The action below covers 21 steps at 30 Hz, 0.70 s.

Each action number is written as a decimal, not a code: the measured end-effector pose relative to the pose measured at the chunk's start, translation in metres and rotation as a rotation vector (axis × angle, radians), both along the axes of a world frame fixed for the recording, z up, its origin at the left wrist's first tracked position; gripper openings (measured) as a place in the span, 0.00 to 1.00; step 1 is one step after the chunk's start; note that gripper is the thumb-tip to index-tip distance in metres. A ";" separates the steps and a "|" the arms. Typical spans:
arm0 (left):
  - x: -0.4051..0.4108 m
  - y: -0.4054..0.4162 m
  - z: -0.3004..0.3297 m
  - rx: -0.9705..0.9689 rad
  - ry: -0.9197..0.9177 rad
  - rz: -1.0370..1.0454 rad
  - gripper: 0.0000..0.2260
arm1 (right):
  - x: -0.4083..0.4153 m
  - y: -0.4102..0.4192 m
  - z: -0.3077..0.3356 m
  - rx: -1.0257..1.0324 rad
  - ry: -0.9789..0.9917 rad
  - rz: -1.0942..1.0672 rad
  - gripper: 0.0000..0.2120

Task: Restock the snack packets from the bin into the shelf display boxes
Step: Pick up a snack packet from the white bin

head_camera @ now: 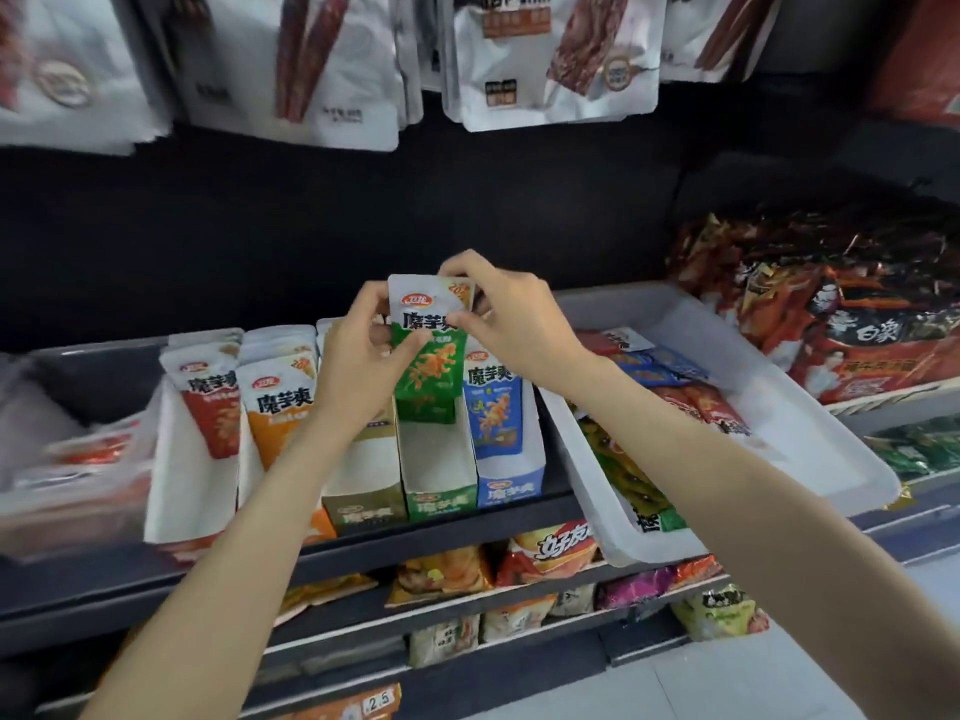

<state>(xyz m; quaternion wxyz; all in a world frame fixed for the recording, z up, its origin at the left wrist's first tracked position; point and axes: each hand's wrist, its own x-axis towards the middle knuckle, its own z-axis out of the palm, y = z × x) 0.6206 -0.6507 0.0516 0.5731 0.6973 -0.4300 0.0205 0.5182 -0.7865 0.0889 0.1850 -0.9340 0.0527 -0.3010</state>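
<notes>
From the head camera, both hands meet above the middle of the shelf (pixel 467 527). The left hand (pixel 358 366) and the right hand (pixel 511 314) each pinch the top of a green snack packet (pixel 428 366) with curled fingers, holding it upright; its lower edge sits inside the green display box (pixel 441 475), which has open room in front of the packet. The packet reads 魔芋爽 in bold dark characters under a small red oval logo.

Left of it stand a khaki display box (pixel 363 491), an orange packet (pixel 275 407) and a red packet (pixel 213 402); just right stands a blue display box (pixel 511 470) holding a blue packet (pixel 493 407). All carry the same 魔芋爽 lettering, repeated on the box fronts.

The white bin (pixel 748 423) rests on the shelf to the right, tilted, its near corner overhanging the shelf edge; mixed red, blue and green packets lie inside. Far right, red noodle bags (pixel 857 330) show 白象. White hanging pouches (pixel 550 59) fill the top. On the lower shelf, a chip bag (pixel 556 550) reads 好友, and a price tag (pixel 376 704) near the bottom reads 2.5.
</notes>
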 end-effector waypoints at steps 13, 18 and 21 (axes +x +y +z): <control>0.037 -0.008 -0.028 0.447 -0.785 0.394 0.12 | 0.056 0.001 -0.051 -0.487 0.263 -0.303 0.17; 0.033 -0.011 -0.035 0.521 -0.838 0.425 0.08 | 0.037 -0.009 -0.037 -0.229 0.125 -0.236 0.16; 0.027 -0.012 -0.038 0.524 -0.850 0.437 0.09 | 0.012 -0.023 -0.028 -0.124 0.109 -0.124 0.14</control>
